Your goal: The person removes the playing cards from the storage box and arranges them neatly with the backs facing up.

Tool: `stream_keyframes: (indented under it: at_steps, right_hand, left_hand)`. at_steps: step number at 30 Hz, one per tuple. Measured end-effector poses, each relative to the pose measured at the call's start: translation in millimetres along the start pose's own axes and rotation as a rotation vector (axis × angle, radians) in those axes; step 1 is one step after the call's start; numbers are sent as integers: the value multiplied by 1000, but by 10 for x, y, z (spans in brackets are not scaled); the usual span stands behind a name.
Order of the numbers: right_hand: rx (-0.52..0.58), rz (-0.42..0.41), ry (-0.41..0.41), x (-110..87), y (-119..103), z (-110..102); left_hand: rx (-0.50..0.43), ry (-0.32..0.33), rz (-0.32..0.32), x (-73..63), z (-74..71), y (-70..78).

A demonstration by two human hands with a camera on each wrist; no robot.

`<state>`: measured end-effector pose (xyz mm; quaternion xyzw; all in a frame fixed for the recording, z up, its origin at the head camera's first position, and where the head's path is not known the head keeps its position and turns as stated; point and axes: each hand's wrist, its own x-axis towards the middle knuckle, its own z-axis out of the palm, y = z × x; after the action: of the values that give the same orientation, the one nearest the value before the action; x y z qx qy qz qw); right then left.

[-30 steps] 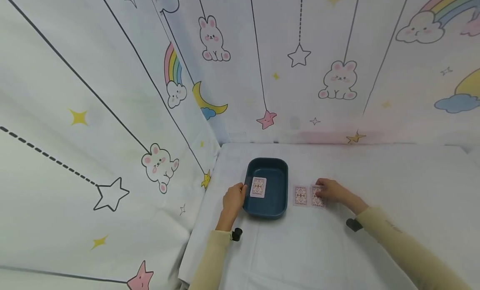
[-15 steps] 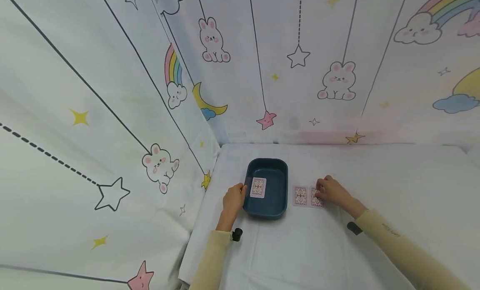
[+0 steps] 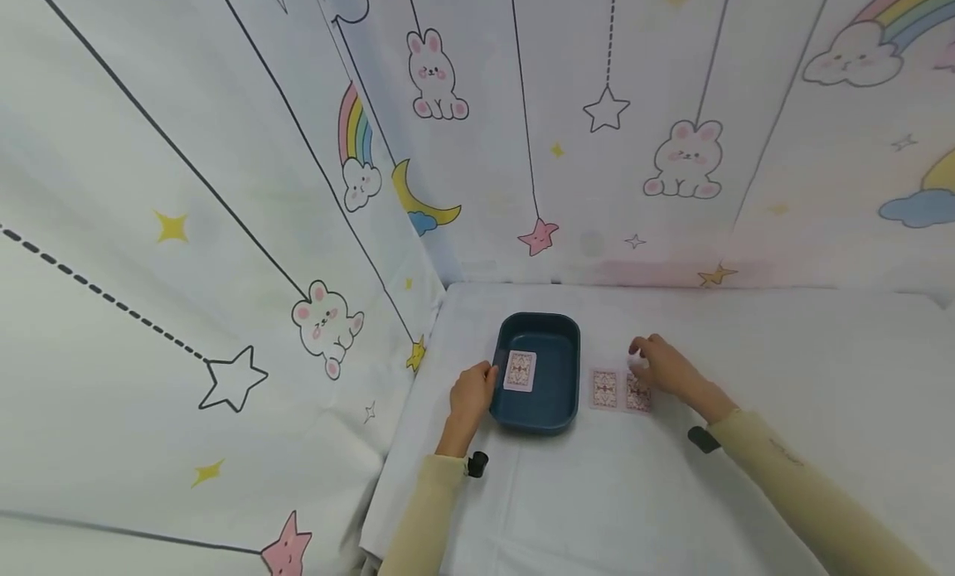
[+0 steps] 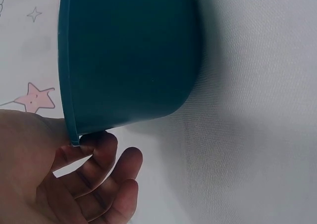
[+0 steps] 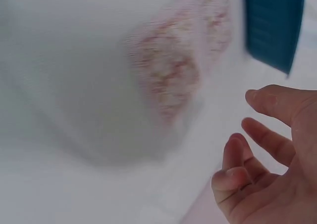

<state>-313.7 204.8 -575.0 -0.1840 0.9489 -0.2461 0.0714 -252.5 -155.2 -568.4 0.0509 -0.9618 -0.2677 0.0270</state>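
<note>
My left hand (image 3: 470, 394) pinches the left rim of a dark blue plastic tray (image 3: 548, 406); the left wrist view shows the thumb side above the rim and a fingertip under it. A playing card (image 3: 520, 370) lies back up inside the tray. To the tray's right, two more patterned playing cards (image 3: 604, 389) lie side by side on the white cloth. Over the right-hand card (image 3: 638, 398) hovers my right hand (image 3: 667, 369), partly covering its top corner. In the right wrist view, thumb and fingers (image 5: 267, 135) are apart with nothing between them; the cards there are blurred.
A white cloth (image 3: 671, 493) covers the table. Patterned curtains (image 3: 582, 186) with rabbits, stars and clouds rise behind the table and along its left side. Black wrist devices (image 3: 477, 464) are worn on both arms.
My right hand has lifted off the right-hand card and moved slightly away from me, uncovering more of it. The left hand keeps its hold on the tray. The head view has shifted a little.
</note>
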Motion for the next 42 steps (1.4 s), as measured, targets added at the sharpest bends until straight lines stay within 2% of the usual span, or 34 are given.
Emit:
stream_keyframes:
  at_steps: [3,9,13,19,24,27,33,39,42]
  right_hand:
    - [2,-10,21,160,-235,-89]
    - [12,-107,22,525,-807,-130]
    - [0,-160,-53,762,-1146,-34]
    - [-115,-195,-226,1036,-1437,237]
    - [-199,-158,-380,1114,-1582,437]
    - [-241,-119,-431,1132,-1634,542]
    - [-309,-81,-406,1170,-1691,660]
    - [-281,-62,-400,1199,-1726,648]
    - [-264,-69,-372,1248,-1725,648]
  left_hand:
    - [-4,2,3,-3,-12,-12]
    - [8,-1,-7,3,3,-37]
    - [4,1,0,0,22,-23]
    - [14,15,24,6,63,23]
    - [39,11,31,13,95,39]
    - [44,12,31,4,98,44]
    - [50,23,27,3,86,46]
    - [47,31,17,20,52,42]
    - [51,38,8,28,31,29]
